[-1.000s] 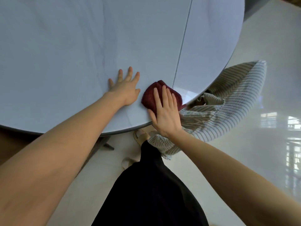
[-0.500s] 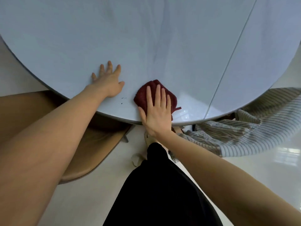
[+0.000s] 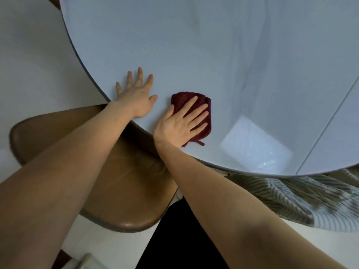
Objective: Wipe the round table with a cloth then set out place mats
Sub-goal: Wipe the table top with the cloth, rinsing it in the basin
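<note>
Wiping along the near rim, now level with the chair.

My right hand (image 3: 179, 124) lies flat, fingers straight, pressing the dark red cloth (image 3: 202, 102) onto the round table (image 3: 194, 45) close to its near edge; my left hand (image 3: 137, 98) is spread open, bracing just beside it. Since a second ago I have worked leftward round the rim: the brown chair (image 3: 124, 191) has come under my arms and the striped fabric (image 3: 310, 199) has dropped behind. No place mats show, though the far side is out of view, so I judge wiping unfinished.
</note>
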